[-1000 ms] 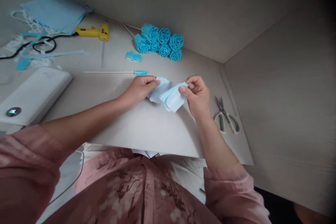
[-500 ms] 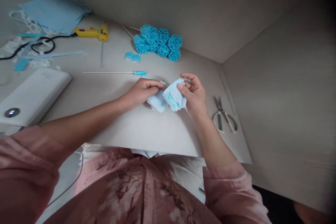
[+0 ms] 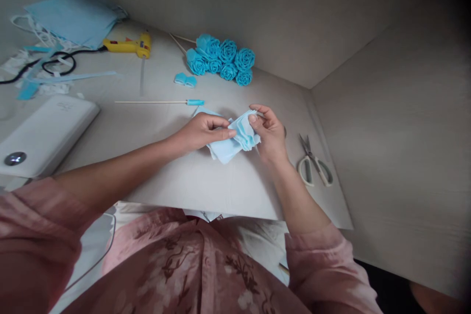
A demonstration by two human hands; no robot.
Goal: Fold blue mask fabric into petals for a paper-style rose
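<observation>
Over the table's middle, my right hand [image 3: 272,135] pinches a small stack of pale blue fabric pieces [image 3: 244,132] between thumb and fingers, its layers fanned at the lower edge. My left hand [image 3: 200,133] is closed at the stack's left edge, thumb pressed against it. More pale blue fabric pieces [image 3: 225,151] spread under the left fingers; whether they lie on the table or are gripped is partly hidden. Just beyond lies a thin wooden stick [image 3: 150,102] with a blue wrapped tip [image 3: 195,102].
Blue fabric roses [image 3: 228,59] lie at the back, near a small blue folded piece [image 3: 185,80]. A yellow glue gun [image 3: 127,46], face masks [image 3: 73,17] and scraps are at the left. A white power bank [image 3: 51,130] sits left, scissors [image 3: 312,162] right.
My left thumb has moved right onto the edge of the right hand's stack. The pieces below the left hand show more widely spread. My right hand keeps its pinch.
</observation>
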